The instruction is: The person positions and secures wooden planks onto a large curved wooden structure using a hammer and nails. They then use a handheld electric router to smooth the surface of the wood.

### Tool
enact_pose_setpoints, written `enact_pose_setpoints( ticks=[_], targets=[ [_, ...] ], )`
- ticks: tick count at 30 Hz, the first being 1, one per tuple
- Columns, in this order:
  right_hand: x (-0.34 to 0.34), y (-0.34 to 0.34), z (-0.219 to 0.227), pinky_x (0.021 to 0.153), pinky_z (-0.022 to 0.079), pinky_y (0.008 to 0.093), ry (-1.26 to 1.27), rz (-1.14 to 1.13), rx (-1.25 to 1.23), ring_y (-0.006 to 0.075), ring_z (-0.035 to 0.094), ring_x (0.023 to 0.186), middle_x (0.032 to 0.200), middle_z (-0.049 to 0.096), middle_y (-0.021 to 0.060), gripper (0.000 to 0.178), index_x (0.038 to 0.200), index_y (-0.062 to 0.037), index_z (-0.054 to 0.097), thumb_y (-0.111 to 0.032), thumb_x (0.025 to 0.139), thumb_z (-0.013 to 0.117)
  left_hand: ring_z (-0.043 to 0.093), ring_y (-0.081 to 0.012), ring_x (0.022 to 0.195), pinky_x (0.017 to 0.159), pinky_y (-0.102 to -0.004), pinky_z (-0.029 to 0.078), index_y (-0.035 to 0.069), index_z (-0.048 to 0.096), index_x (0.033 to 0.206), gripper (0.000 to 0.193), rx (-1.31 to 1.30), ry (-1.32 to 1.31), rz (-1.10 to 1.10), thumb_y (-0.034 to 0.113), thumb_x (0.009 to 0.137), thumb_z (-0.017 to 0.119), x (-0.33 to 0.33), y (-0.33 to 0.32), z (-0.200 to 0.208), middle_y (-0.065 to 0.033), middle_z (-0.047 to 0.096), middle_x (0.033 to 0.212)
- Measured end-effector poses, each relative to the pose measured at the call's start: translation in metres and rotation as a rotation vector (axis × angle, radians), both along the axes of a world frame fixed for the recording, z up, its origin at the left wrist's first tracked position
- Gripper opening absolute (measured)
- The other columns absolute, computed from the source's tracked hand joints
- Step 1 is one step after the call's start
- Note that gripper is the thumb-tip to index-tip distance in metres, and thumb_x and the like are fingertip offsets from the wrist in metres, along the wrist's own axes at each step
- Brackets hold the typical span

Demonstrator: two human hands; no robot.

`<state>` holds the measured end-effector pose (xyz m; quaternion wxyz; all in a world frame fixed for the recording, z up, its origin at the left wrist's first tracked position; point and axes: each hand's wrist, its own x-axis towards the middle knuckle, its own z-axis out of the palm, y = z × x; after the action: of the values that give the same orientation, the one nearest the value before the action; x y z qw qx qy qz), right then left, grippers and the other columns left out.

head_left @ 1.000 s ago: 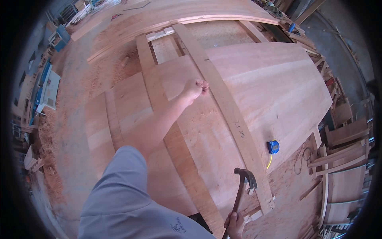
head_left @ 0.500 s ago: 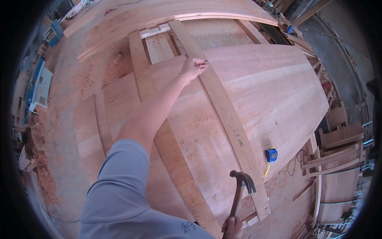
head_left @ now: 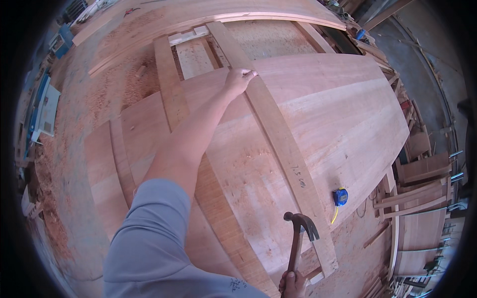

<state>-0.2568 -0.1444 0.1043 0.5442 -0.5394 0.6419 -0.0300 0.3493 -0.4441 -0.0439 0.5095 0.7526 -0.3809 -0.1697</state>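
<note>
My left hand [head_left: 239, 81] reaches far forward to the long wooden batten [head_left: 278, 131], its thumb and finger pinched together at the batten's edge. Whatever sits in that pinch is too small to make out. At the lower edge my right hand [head_left: 294, 284] is closed round the wooden handle of a claw hammer [head_left: 297, 243]. The hammer's dark head is up, over the near part of the batten. Beneath the batten lies a broad, curved-edge wooden panel [head_left: 338, 107]. A second batten [head_left: 218, 208] crosses the panel to the left, partly hidden by my left arm.
A blue tape measure [head_left: 340, 197] with a bit of yellow blade out lies on the panel, right of the batten. More long boards [head_left: 278, 17] lie at the far side. Sawdust [head_left: 107, 84] covers the floor at left. Curved wooden pieces [head_left: 422, 193] are stacked at right.
The view has shifted slightly. My left hand has turned a little, its fingers still pinched at the batten. The hammer stays raised in my right hand in nearly the same place.
</note>
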Motion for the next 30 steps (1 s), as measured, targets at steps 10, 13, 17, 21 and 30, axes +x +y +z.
enact_pose_setpoints(
  ticks=[10, 13, 17, 21, 30],
  targets=[
    [0.027, -0.02, 0.016, 0.047, 0.039, 0.0309, 0.052, 0.105, -0.076, 0.0122, 0.048, 0.051, 0.061, 0.051, -0.0003, 0.048, 0.087, -0.0077, 0.06, -0.05, 0.108, 0.048, 0.075, -0.0294, 0.085, 0.078, -0.041, 0.056, 0.008, 0.081, 0.1, 0.034, 0.12, -0.089, -0.008, 0.04, 0.093, 0.074, 0.002, -0.014, -0.009, -0.0149, 0.077, 0.09],
    [0.028, -0.021, 0.012, 0.048, 0.039, 0.0317, 0.048, 0.095, -0.037, 0.0128, 0.049, 0.052, 0.062, 0.052, 0.0009, 0.049, 0.087, -0.0073, 0.06, -0.049, 0.108, 0.048, 0.075, -0.0302, 0.085, 0.079, -0.0418, 0.056, 0.008, 0.081, 0.1, 0.034, 0.093, -0.048, -0.017, 0.041, 0.093, 0.073, 0.001, -0.013, -0.008, -0.015, 0.077, 0.09],
    [0.048, -0.034, 0.025, 0.05, 0.039, 0.032, 0.046, 0.138, -0.049, 0.013, 0.049, 0.054, 0.061, 0.052, 0.0011, 0.048, 0.085, -0.0074, 0.06, -0.048, 0.108, 0.047, 0.074, -0.0312, 0.086, 0.08, -0.0425, 0.056, 0.009, 0.081, 0.1, 0.034, 0.1, -0.087, -0.008, 0.041, 0.093, 0.073, 0.002, -0.013, -0.013, -0.0154, 0.077, 0.092],
    [0.066, -0.051, 0.027, 0.047, 0.038, 0.0307, -0.035, 0.15, -0.098, 0.0126, 0.05, 0.051, 0.06, 0.052, 0.0005, 0.043, 0.085, -0.0062, 0.062, -0.043, 0.106, 0.056, 0.074, -0.0311, 0.09, 0.082, -0.0422, 0.057, 0.01, 0.08, 0.103, 0.032, 0.046, -0.172, 0.018, 0.04, 0.094, 0.072, -0.004, -0.001, -0.012, -0.0137, 0.077, 0.098],
    [0.175, -0.163, -0.006, 0.047, 0.045, 0.0275, -0.214, 0.296, -0.256, 0.0108, 0.053, 0.05, 0.062, 0.054, 0.0031, 0.044, 0.094, -0.0009, 0.057, -0.038, 0.112, 0.043, 0.073, -0.0284, 0.097, 0.084, -0.0406, 0.057, 0.019, 0.079, 0.114, 0.029, 0.045, -0.177, -0.024, 0.036, 0.091, 0.074, -0.024, -0.002, -0.015, -0.0073, 0.077, 0.106]
  ],
)
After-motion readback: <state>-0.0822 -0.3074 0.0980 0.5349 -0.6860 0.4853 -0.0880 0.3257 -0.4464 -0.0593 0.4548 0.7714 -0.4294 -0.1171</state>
